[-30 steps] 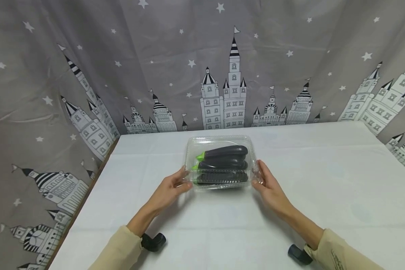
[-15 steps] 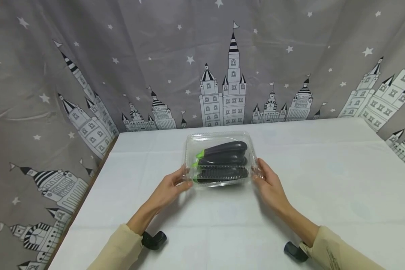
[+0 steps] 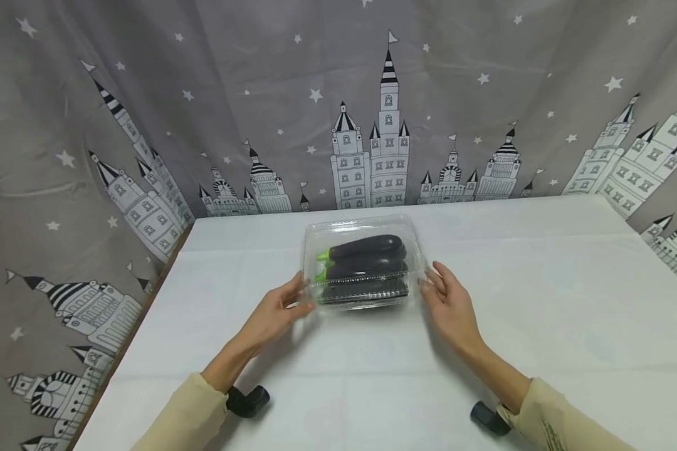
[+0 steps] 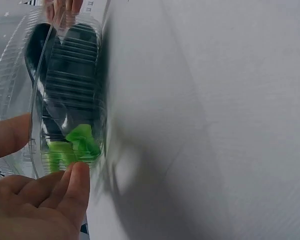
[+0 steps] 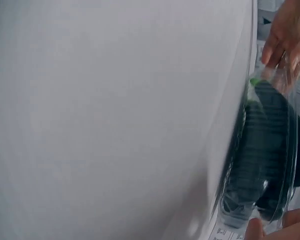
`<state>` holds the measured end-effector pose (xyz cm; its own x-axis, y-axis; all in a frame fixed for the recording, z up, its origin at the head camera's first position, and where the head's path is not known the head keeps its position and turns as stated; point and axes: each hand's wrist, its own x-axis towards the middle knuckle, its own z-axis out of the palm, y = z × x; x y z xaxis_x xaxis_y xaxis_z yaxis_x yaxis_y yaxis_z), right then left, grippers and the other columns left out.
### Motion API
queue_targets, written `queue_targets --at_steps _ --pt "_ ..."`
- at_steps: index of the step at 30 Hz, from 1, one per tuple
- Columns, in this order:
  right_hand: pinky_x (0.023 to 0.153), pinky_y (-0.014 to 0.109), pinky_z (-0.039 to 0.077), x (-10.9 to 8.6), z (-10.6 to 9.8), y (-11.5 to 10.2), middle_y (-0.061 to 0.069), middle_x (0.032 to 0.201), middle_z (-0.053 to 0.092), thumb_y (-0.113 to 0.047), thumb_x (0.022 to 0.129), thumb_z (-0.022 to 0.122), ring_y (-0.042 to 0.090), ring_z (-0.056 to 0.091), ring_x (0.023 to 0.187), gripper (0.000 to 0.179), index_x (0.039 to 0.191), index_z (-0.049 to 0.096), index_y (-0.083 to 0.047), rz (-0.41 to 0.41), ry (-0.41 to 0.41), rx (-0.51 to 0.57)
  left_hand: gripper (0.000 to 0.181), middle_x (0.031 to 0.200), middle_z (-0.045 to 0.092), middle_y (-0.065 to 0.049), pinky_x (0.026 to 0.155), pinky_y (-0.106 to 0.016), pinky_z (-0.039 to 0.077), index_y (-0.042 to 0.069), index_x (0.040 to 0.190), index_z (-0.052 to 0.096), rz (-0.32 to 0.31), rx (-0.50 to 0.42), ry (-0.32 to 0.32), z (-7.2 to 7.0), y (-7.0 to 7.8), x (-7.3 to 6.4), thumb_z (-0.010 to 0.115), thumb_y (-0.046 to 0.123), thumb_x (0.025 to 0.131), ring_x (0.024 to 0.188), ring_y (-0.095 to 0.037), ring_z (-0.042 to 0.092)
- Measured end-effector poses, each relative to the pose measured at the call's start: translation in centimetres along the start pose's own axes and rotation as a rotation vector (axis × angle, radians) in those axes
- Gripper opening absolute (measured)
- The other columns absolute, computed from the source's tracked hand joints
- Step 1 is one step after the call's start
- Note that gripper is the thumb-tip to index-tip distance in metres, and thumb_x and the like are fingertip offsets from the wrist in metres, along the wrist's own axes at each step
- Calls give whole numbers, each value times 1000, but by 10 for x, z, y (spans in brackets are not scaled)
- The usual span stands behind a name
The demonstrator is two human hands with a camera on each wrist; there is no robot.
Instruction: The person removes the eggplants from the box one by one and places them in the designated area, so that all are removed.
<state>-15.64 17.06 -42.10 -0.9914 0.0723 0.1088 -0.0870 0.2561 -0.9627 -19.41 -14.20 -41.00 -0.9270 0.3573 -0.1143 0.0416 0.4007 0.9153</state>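
A clear plastic clamshell box lies on the white table with its lid down. Inside, several dark eggplants with green stem ends are stacked, their stems pointing left. My left hand holds the box's left end; in the left wrist view the thumb lies over the rim and the fingers sit lower on the side wall. At the opposite end my right hand holds the corner, and the right wrist view shows its fingertips at the rim.
White cloth covers the table. A grey curtain printed with castles and stars hangs behind it and along the left side. Black wrist-camera mounts stick out by both beige sleeves.
The box has shifted slightly left, the left hand moving with it. Both hands stay at its ends. The head view has also drifted a little.
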Motion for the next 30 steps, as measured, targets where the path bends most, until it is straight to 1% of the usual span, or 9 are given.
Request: queue_targets --at_steps 2,5,8,11,15,21,27,30 --pt "103 34 40 -1 1 0 26 149 39 -4 103 49 36 48 131 57 152 23 8 6 -12 6 76 155 32 -21 109 -50 32 -4 155 18 -1 -3 0 -1 1 -2 63 17 97 137 -41 37" --pt "104 34 39 -2 2 0 25 152 36 -2 102 49 36 46 133 57 152 23 8 10 -32 24 76 155 32 -19 109 -51 32 -4 155 18 4 -11 -2 -1 0 -3 63 17 98 137 -38 39" --pt "103 32 40 -2 2 -1 24 152 36 -1 101 50 35 46 133 55 150 27 9 14 -37 33 76 156 33 -18 109 -51 33 -3 155 17 10 -16 -5 -1 -2 -3 63 17 98 136 -36 41" --pt "103 30 40 -2 2 -1 24 152 36 0 101 50 35 46 133 52 148 30 9 21 -42 31 78 155 34 -16 109 -51 33 -1 156 15 3 -13 -3 -1 -3 -4 63 18 98 136 -34 41" --pt "102 30 40 -2 1 -2 24 152 36 0 101 51 35 47 132 50 146 33 10 28 -49 25 78 156 33 -17 109 -52 33 -1 156 14 5 -17 -3 0 -3 -4 62 18 98 137 -35 40" --pt "101 29 40 -4 -2 -1 24 152 36 2 100 52 34 49 131 48 145 36 10 29 -46 23 78 155 33 -18 106 -50 37 0 157 13 2 -38 -1 2 -2 -5 62 19 98 136 -36 41" --pt "99 27 43 -6 -3 -3 24 150 39 0 100 53 33 50 129 47 144 39 9 42 -41 3 79 154 35 -18 107 -49 37 1 157 14 -11 -40 20 4 0 -6 63 18 98 136 -35 42" --pt "99 26 43 -6 -3 -4 24 149 40 0 100 54 33 51 129 47 143 40 9 33 -40 5 78 153 37 -20 107 -50 36 2 157 15 -10 -38 34 4 0 -7 63 19 98 136 -36 42"
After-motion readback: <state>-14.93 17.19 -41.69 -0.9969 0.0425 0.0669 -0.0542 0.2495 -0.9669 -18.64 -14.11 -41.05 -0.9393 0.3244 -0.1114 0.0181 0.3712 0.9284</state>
